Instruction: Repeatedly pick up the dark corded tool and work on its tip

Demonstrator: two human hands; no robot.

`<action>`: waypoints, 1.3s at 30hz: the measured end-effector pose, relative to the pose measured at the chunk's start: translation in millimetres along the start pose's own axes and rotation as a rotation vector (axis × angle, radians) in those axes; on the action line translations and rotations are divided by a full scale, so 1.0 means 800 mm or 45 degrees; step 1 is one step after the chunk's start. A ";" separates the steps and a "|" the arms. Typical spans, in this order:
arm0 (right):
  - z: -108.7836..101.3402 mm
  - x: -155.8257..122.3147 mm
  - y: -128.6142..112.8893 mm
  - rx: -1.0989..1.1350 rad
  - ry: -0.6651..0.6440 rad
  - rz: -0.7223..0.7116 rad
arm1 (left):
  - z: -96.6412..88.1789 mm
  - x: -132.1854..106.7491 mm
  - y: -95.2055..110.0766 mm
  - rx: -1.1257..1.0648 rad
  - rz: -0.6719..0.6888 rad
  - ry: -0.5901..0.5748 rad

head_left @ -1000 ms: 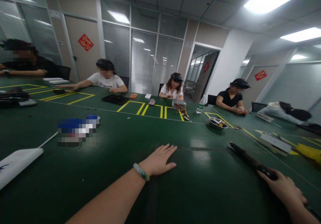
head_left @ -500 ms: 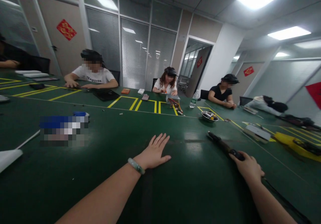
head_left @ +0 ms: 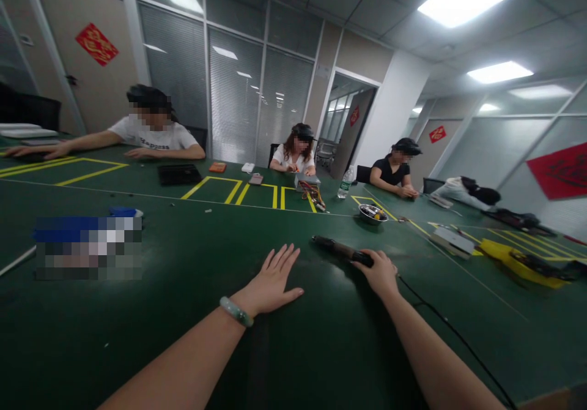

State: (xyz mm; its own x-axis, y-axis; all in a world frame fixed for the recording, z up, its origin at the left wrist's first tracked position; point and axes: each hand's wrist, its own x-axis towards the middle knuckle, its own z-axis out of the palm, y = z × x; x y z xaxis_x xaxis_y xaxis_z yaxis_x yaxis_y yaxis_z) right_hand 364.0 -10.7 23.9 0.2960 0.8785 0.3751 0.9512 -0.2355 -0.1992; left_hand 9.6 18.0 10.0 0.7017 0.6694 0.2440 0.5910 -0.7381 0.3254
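My left hand [head_left: 274, 280] lies palm down on the green table [head_left: 202, 336], fingers spread, holding nothing. A pale green bangle [head_left: 236, 311] circles that wrist. My right hand [head_left: 380, 273] is wrapped round the rear end of a long dark electric screwdriver [head_left: 338, 251]. The screwdriver lies nearly level, low over the table, its tip pointing left past my left fingertips. From its rear a black cord [head_left: 452, 326] trails to the lower right. Whether it touches the table I cannot tell.
Ahead stand a metal bowl [head_left: 372, 214] of small parts, a water bottle [head_left: 345, 183] and a grey box [head_left: 307, 182] with coloured wires. A yellow object [head_left: 518, 263] lies right; a blurred blue-white item [head_left: 87, 238] lies left. Several people sit across the table.
My right hand has swung the screwdriver left, towards my left hand, and more cord shows. My left hand stays flat. The view has turned slightly right. A person at far left has stretched an arm out.
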 end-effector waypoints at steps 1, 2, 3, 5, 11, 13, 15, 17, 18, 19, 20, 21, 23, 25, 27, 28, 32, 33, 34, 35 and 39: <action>0.008 0.003 -0.015 0.062 -0.016 -0.024 | 0.000 0.000 0.000 0.002 -0.003 0.010; 0.015 0.005 -0.032 0.125 -0.033 -0.058 | 0.001 0.001 0.001 0.010 -0.002 0.023; 0.022 0.006 -0.050 0.189 -0.054 -0.101 | 0.002 0.002 0.002 0.024 0.003 0.047; 0.034 0.005 -0.091 0.308 -0.106 -0.210 | 0.003 0.004 0.006 0.068 0.018 0.113; 0.060 -0.015 -0.212 0.584 -0.317 -0.617 | -0.002 0.010 0.012 0.197 -0.026 0.288; 0.062 -0.025 -0.234 0.636 -0.328 -0.737 | -0.003 0.011 0.010 0.210 -0.082 0.299; 0.057 -0.037 -0.239 0.622 -0.289 -0.772 | -0.005 0.010 0.008 0.204 -0.123 0.297; 0.044 -0.052 -0.226 0.512 -0.202 -0.692 | -0.006 0.009 0.007 0.183 -0.156 0.305; 0.036 -0.061 -0.214 0.420 -0.148 -0.612 | -0.006 0.009 0.007 0.171 -0.174 0.312; 0.028 -0.073 -0.197 0.305 -0.097 -0.510 | -0.007 0.009 0.007 0.160 -0.190 0.315; 0.019 -0.085 -0.178 0.176 -0.064 -0.399 | -0.008 0.008 0.007 0.150 -0.204 0.309; 0.012 -0.099 -0.157 0.047 -0.055 -0.294 | -0.008 0.008 0.007 0.143 -0.211 0.295; 0.002 -0.124 -0.112 -0.153 -0.096 -0.156 | -0.010 0.009 0.008 0.140 -0.221 0.264; -0.004 -0.139 -0.074 -0.207 -0.178 -0.158 | -0.011 0.009 0.009 0.137 -0.231 0.247; -0.006 -0.139 -0.048 -0.141 -0.239 -0.235 | -0.012 0.009 0.010 0.124 -0.236 0.246; -0.007 -0.132 -0.041 -0.096 -0.259 -0.271 | -0.013 0.008 0.011 0.113 -0.236 0.246; -0.011 -0.072 -0.036 0.007 -0.286 -0.283 | -0.017 0.006 0.013 0.093 -0.241 0.215; -0.010 -0.055 -0.039 0.026 -0.281 -0.279 | -0.018 0.005 0.013 0.095 -0.243 0.203; -0.009 -0.040 -0.042 0.050 -0.276 -0.276 | -0.020 0.005 0.014 0.095 -0.242 0.193; -0.007 -0.026 -0.045 0.080 -0.273 -0.272 | -0.021 0.005 0.014 0.094 -0.242 0.184; 0.008 -0.001 -0.059 0.207 -0.310 -0.248 | -0.029 0.006 0.015 0.067 -0.265 0.136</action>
State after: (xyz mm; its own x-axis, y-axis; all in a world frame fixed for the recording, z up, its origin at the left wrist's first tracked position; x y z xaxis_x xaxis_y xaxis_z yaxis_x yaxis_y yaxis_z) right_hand 318.4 2.4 27.4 0.0623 0.9783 0.1974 0.9559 -0.0016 -0.2938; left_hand 10.6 14.2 36.1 0.5183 0.8105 0.2730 0.7401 -0.5850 0.3317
